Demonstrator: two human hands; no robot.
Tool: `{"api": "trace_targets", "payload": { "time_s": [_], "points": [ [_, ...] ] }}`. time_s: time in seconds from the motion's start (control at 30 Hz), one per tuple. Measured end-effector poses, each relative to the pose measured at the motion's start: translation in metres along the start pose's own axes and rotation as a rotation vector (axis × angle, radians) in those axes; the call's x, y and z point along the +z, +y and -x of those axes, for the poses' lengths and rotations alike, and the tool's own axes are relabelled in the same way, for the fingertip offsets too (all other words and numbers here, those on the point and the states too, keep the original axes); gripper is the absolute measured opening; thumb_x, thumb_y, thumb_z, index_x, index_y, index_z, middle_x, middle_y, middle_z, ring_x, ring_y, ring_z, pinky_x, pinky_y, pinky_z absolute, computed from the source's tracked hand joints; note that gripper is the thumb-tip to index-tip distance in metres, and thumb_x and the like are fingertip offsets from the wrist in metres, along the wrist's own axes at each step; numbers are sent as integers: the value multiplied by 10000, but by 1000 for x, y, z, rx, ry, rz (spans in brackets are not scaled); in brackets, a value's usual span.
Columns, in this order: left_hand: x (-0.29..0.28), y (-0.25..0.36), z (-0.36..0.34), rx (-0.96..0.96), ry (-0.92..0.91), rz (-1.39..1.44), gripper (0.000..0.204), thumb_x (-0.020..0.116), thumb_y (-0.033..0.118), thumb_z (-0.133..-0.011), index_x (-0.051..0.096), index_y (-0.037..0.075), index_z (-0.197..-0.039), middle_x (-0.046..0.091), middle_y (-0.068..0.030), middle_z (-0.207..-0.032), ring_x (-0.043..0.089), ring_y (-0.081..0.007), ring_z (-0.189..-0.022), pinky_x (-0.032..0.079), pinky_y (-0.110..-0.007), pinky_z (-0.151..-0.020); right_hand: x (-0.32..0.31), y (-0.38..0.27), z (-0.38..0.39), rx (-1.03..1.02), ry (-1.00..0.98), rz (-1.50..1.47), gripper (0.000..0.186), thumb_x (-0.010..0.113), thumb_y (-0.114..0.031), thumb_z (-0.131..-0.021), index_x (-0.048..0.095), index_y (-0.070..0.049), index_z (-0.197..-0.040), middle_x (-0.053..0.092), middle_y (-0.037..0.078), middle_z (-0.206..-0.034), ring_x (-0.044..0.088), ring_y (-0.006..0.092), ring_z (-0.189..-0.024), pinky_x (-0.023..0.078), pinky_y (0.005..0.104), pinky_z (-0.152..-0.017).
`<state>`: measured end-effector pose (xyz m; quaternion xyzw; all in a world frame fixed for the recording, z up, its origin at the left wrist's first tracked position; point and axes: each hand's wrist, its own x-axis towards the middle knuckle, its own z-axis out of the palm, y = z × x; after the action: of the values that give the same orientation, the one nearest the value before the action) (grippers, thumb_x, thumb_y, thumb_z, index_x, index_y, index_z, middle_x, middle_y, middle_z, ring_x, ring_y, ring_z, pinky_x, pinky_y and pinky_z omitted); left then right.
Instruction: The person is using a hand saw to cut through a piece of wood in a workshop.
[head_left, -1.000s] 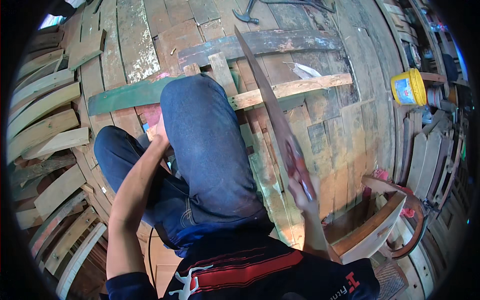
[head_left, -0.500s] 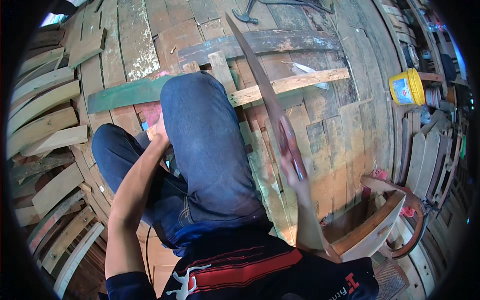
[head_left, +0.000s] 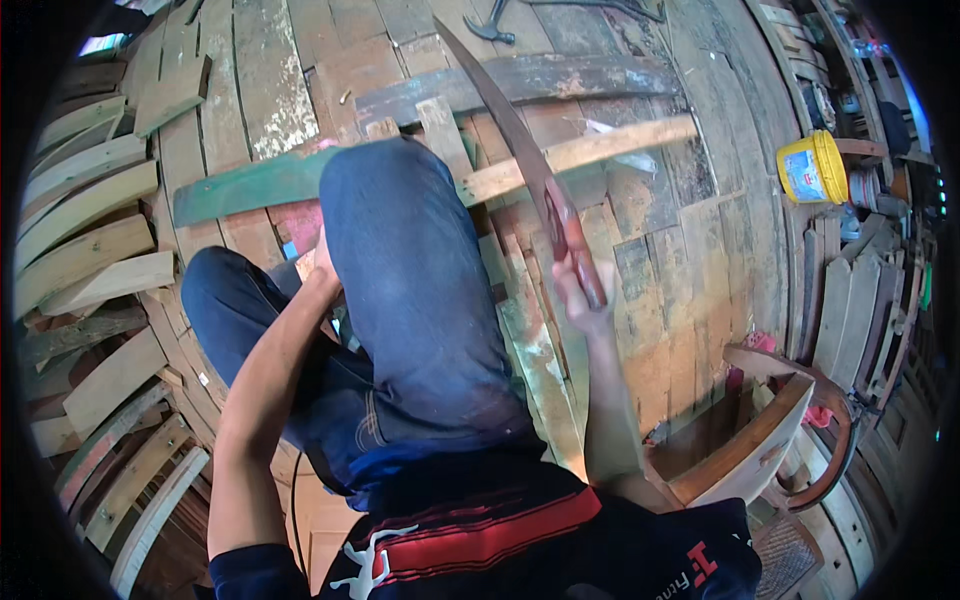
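Note:
My right hand (head_left: pixel 582 292) is closed round the brown handle of a handsaw (head_left: pixel 492 98). Its long dark blade points away to the upper left and crosses over a pale wooden plank (head_left: pixel 610 149); whether the teeth touch the wood cannot be made out. The plank's near part disappears behind my raised knee (head_left: pixel 395 240). On the other side of that knee, my left hand (head_left: pixel 320 266) is down beside a small pale piece of wood (head_left: pixel 305 264), its fingers mostly hidden by the leg.
A green board (head_left: pixel 240 190) and a dark weathered beam (head_left: pixel 530 83) lie across the plank floor. A hammer (head_left: pixel 490 28) is at the far side. Stacked boards (head_left: pixel 100 250) line the left. To the right are a yellow bucket (head_left: pixel 812 168) and a bow-handled wooden piece (head_left: pixel 740 440).
My right hand and the saw have moved forward, away from my body, with the blade tip shifting up and left. My left hand and legs stay nearly still.

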<state>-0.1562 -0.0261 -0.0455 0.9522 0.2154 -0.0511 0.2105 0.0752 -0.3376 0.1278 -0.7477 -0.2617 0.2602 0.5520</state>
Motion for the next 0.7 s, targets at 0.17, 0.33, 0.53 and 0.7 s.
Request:
{"api": "trace_targets", "payload": {
  "time_s": [0.17,0.33,0.53,0.7],
  "points": [
    [-11,-15,9,-35,4,20,316,542,130,-802,571,-21,-1078,589,-183,-1129,553,-314,-1032,438,-386,-881,-32,-49,75,296,-77,-37,500,586,-89,-796,488,0,-1278,418,-48,-602,383,28,-507,289,202,-452],
    [-11,-9,0,-27,4,68,319,546,126,-797,570,-22,-1079,587,-186,-1131,554,-314,-1034,439,-384,-881,-34,-41,84,165,-98,-1,470,537,-42,-814,473,-19,-1280,488,-7,-564,379,42,-482,303,212,-438],
    [-2,-4,3,-26,-13,130,324,551,121,-792,569,-24,-1081,586,-188,-1133,554,-315,-1037,440,-382,-882,-5,-21,13,136,-29,1,64,560,-49,-833,578,-10,-785,427,8,-520,373,79,-469,303,267,-428],
    [-14,-10,1,-39,-18,161,327,556,117,-787,568,-25,-1082,585,-191,-1135,554,-315,-1039,441,-380,-882,-57,-70,108,279,-104,-11,576,546,-26,-777,402,19,-1332,418,21,-512,368,74,-472,316,253,-444]
  ]
}}
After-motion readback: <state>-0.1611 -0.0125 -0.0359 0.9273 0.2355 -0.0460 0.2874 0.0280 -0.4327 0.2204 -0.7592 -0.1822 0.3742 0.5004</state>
